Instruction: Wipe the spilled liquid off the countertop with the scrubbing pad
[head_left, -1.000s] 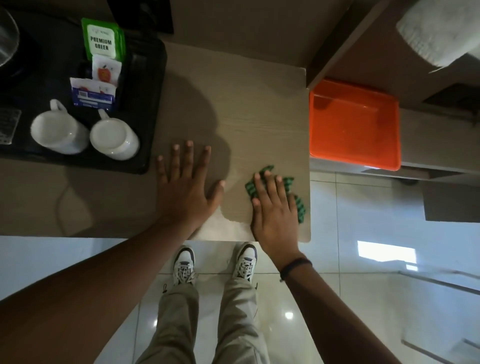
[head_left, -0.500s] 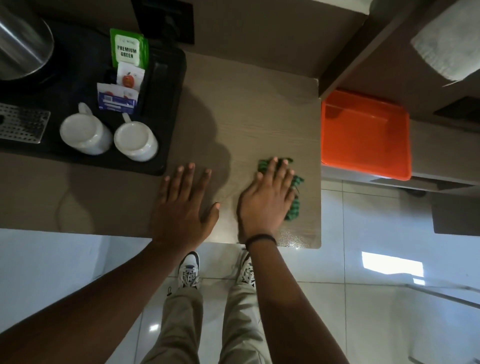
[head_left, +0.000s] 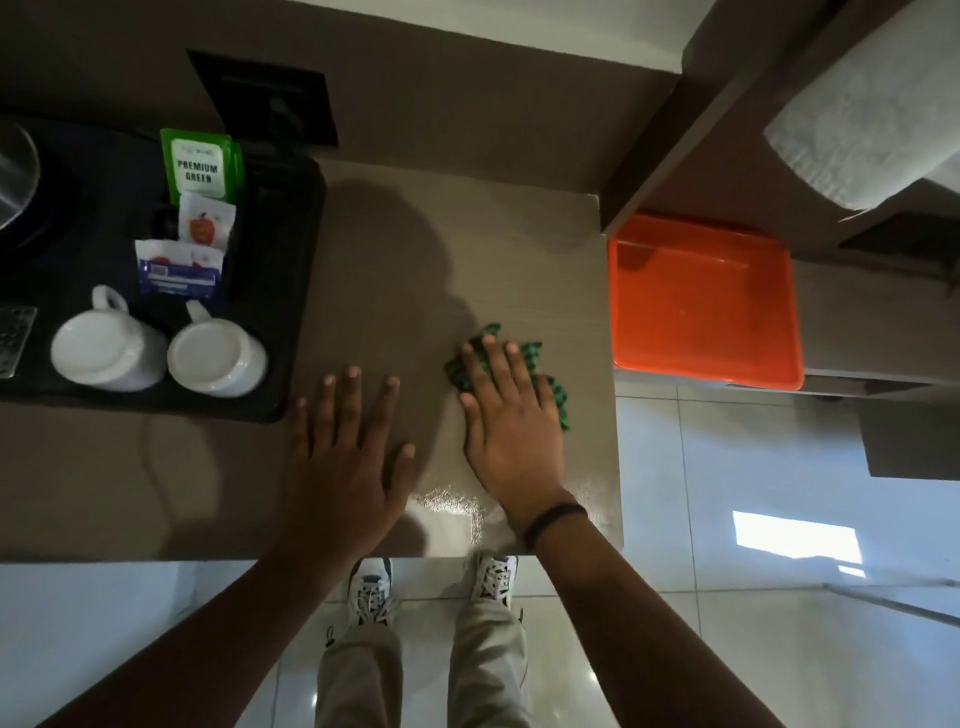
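Note:
A green scrubbing pad (head_left: 557, 397) lies on the wooden countertop (head_left: 467, 249) near its right end. My right hand (head_left: 511, 426) presses flat on the pad, covering most of it; green edges show past the fingertips and on the right side. My left hand (head_left: 347, 452) rests flat on the countertop to the left of it, fingers spread, holding nothing. A shiny wet patch of spilled liquid (head_left: 457, 512) shows by the front edge, between my wrists and under my right wrist.
A black tray (head_left: 291, 312) at the left holds two upturned white cups (head_left: 106, 356) (head_left: 215, 358) and tea sachets (head_left: 200, 169). An orange tray (head_left: 704, 304) sits on a lower shelf past the counter's right edge. A white towel (head_left: 872, 109) hangs at the upper right.
My right hand and the pad went from the front edge farther onto the countertop, with the hand angling right and then straightening again. The wet patch now lies behind the hand. My left hand stays planted.

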